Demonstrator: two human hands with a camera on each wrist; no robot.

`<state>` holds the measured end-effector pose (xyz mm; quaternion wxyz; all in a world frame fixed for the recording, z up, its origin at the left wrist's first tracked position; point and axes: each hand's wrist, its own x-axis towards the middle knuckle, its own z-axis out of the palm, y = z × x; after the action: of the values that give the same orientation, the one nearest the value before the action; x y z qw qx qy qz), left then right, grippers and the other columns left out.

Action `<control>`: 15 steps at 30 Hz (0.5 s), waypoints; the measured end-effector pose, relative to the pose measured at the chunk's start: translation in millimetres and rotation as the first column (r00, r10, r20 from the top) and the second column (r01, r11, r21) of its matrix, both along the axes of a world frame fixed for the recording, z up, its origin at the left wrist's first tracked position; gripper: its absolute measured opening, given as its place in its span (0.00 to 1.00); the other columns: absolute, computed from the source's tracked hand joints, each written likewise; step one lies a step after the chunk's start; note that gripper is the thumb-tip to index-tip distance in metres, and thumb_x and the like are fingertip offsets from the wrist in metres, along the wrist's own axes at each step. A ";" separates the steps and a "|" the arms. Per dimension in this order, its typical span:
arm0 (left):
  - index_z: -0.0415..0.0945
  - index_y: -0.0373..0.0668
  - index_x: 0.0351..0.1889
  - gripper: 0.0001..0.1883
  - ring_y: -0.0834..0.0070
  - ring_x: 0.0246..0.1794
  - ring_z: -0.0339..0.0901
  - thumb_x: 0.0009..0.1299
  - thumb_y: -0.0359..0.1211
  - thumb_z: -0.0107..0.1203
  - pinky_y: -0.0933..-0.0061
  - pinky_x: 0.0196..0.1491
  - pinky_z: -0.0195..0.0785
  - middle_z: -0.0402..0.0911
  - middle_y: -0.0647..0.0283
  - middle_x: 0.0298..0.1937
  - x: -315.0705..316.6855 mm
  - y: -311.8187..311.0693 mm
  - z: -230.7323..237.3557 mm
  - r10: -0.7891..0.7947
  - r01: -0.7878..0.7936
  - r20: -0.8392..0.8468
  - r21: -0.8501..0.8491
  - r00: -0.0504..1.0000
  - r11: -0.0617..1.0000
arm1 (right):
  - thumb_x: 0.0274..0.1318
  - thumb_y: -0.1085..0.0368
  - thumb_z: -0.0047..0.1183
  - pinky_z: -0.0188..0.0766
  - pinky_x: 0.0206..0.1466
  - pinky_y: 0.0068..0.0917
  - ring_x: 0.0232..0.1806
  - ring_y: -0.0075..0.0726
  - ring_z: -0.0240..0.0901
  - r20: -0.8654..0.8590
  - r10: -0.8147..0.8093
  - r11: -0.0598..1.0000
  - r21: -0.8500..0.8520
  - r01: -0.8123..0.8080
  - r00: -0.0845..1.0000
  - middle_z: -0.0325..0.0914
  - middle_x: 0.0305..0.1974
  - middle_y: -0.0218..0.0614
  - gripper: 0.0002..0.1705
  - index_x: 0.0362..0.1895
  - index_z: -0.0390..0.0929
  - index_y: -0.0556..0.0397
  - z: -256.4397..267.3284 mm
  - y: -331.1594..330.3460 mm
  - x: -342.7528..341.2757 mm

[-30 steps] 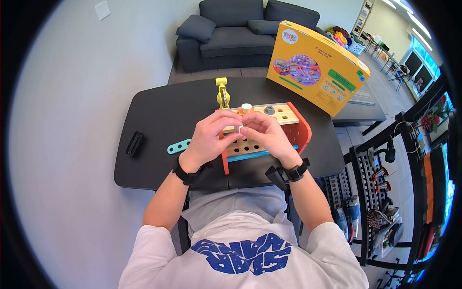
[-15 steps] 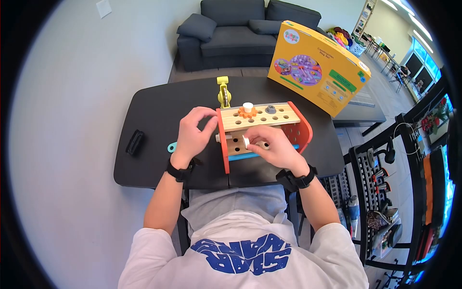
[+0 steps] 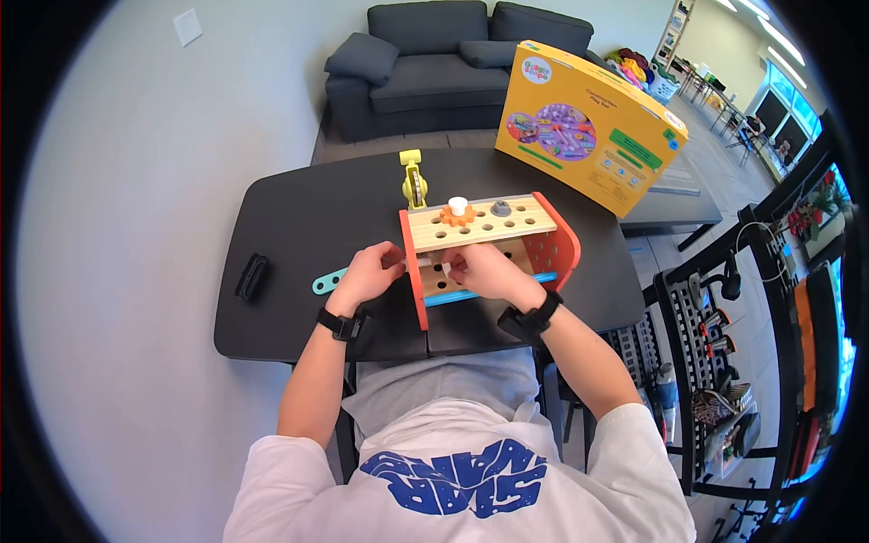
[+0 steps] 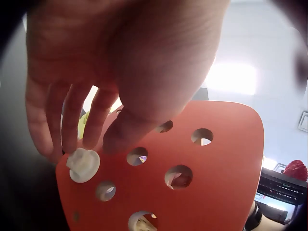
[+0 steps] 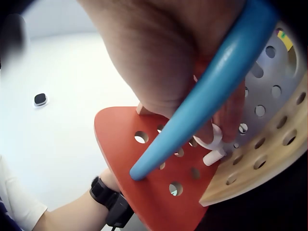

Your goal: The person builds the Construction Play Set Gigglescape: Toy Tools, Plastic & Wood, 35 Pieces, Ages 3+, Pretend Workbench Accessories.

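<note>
A toy workbench has red side panels (image 3: 413, 271), a pegboard top (image 3: 507, 220) and a blue bar (image 3: 448, 297) along its lower front. In the left wrist view, a white plastic bolt (image 4: 84, 165) sits in a hole of the left panel. The left hand (image 3: 369, 273) is outside that panel, its fingertips right at the bolt's head and its thumb apart from it. Inside the bench, behind the blue bar, the right hand (image 3: 484, 270) pinches a white ring-shaped nut (image 5: 211, 138) close to the bolt's threaded end (image 5: 214, 156).
An orange gear (image 3: 457, 216) with a white peg and a grey piece (image 3: 501, 209) sit on the bench top. A yellow-green toy clamp (image 3: 414, 185) is at its back left corner. A teal strip (image 3: 328, 281) and a black case (image 3: 253, 277) lie left; a yellow box (image 3: 579, 127) stands behind.
The hands were together in front of the bench, then parted, the right with the white nut. The right hand has since moved left into the bench; the left has lowered beside the panel.
</note>
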<state>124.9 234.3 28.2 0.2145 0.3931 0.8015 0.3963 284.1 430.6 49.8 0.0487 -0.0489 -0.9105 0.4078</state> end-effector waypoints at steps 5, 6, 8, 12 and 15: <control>0.77 0.33 0.49 0.11 0.67 0.41 0.87 0.72 0.29 0.60 0.66 0.46 0.78 0.87 0.55 0.42 -5.9 4.6 -24.3 -0.005 0.002 0.040 0.090 0.999 0.996 | 0.58 0.77 0.57 0.79 0.49 0.35 0.43 0.40 0.84 0.014 0.040 0.999 0.023 -0.040 0.999 0.83 0.39 0.42 0.10 0.45 0.76 0.59 -28.0 7.3 -22.6; 0.76 0.33 0.49 0.11 0.68 0.39 0.87 0.73 0.29 0.59 0.67 0.44 0.78 0.86 0.55 0.41 -5.2 5.3 -24.0 0.001 -0.009 0.079 0.096 0.997 0.995 | 0.58 0.76 0.56 0.78 0.49 0.34 0.43 0.39 0.83 0.020 0.056 0.998 0.013 -0.056 0.998 0.83 0.40 0.42 0.11 0.46 0.76 0.58 -34.3 9.7 -27.3; 0.75 0.32 0.49 0.11 0.70 0.37 0.86 0.74 0.30 0.58 0.67 0.42 0.78 0.86 0.56 0.40 -6.7 6.7 -26.7 0.004 -0.018 0.131 0.104 0.991 0.994 | 0.57 0.76 0.57 0.78 0.49 0.36 0.43 0.41 0.83 0.037 0.047 0.998 0.031 -0.048 0.998 0.82 0.40 0.42 0.12 0.46 0.75 0.59 -40.8 11.1 -35.1; 0.76 0.31 0.48 0.12 0.72 0.33 0.84 0.78 0.33 0.52 0.69 0.40 0.77 0.85 0.57 0.38 -5.9 7.1 -28.3 0.018 -0.031 0.162 0.074 0.987 0.997 | 0.58 0.74 0.55 0.76 0.48 0.44 0.44 0.55 0.80 -0.002 -0.004 0.996 0.089 0.004 1.000 0.81 0.39 0.48 0.09 0.43 0.77 0.58 -32.2 1.0 -35.1; 0.77 0.31 0.46 0.14 0.73 0.31 0.83 0.80 0.36 0.50 0.69 0.39 0.77 0.85 0.58 0.35 -7.0 9.4 -32.9 0.034 -0.047 0.226 0.052 0.973 0.998 | 0.58 0.75 0.54 0.76 0.48 0.45 0.45 0.56 0.80 0.014 -0.019 0.991 0.129 0.017 1.000 0.81 0.40 0.49 0.09 0.44 0.77 0.59 -30.2 -1.4 -37.8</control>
<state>117.8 243.6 -4.7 0.2846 0.3353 0.7682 0.4653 246.2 429.2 19.6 0.0485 -0.0568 -0.9348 0.3473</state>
